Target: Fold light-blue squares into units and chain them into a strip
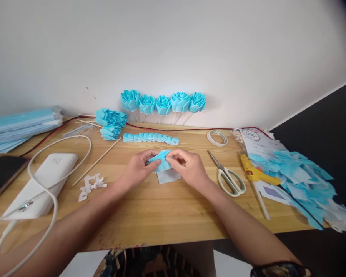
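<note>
Between my two hands is a pleated piece of light blue paper or fabric (163,164), with a paler flat end (168,177) hanging down toward me. My left hand (141,166) grips its left side, thumb on top and fingers behind. From the right, my right hand (188,165) pinches the folds between thumb and fingers. Just beyond my hands lies a row of folded blue pieces (150,137). Scissors (230,179) with cream handles rest to the right of my right hand. White paper scraps (91,185) lie left of my left hand.
Blue paper-like roses (163,105) on sticks lean against the wall; more blue flowers (111,121) lie at left. A tape roll (217,137), yellow glue gun (256,172) and blue scrap pile (300,177) are at right. A white power bank (43,184) with looping cable sits left.
</note>
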The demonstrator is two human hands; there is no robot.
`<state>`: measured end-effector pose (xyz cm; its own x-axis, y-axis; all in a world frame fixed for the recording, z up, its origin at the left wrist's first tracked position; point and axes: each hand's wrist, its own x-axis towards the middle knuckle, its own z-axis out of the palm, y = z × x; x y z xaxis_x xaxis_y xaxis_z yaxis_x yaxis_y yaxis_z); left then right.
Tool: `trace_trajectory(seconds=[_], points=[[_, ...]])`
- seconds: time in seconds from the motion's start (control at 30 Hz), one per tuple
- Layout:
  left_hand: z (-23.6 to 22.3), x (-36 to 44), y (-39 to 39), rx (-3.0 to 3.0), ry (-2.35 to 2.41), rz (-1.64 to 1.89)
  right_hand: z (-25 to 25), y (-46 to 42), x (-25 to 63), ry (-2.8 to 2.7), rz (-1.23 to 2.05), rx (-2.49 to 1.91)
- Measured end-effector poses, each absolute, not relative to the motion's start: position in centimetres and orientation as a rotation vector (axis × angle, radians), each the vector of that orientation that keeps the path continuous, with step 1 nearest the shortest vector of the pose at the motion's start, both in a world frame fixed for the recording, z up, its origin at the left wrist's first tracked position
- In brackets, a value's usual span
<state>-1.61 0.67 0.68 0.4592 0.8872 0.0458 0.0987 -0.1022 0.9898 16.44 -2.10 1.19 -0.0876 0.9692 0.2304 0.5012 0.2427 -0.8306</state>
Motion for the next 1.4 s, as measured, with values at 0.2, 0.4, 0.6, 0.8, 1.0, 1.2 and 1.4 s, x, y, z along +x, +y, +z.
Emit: trace_trajectory(seconds=[0.2, 0.4, 0.6, 0.8, 1.0, 1.2, 1.4], points=[[0.5, -1.7, 0.6, 1.539, 0.806, 0.845, 1.8, -1.6, 17.0, -1.721, 0.601, -1.302], [-0.1, -1.7, 0.7, 1.595, 0.775, 0.837, 1.6, -1.4, 17.7, -1.781, 0.899, -1.259], [0.2, -1.8, 0.7, 1.678, 0.924, 0.789, 1.7, -1.8, 17.0, -1.773, 0.724, -1.285], [0.7, -2.3, 1.0, 1.587, 0.973, 0.827, 1.5, -1.3, 17.7, -1.707, 0.873, -1.278], [0.8, -2.5, 1.7, 1.441, 1.011, 0.911, 1.9, -0.7, 19.3, -1.647, 0.978, -1.259], [0.3, -1.8, 1.0, 1.570, 0.977, 0.830, 2.2, -1.3, 18.0, -1.812, 0.995, -1.148], [-0.4, -1.8, 1.0, 1.590, 0.839, 0.776, 1.4, -1.3, 17.3, -1.729, 0.926, -1.313]])
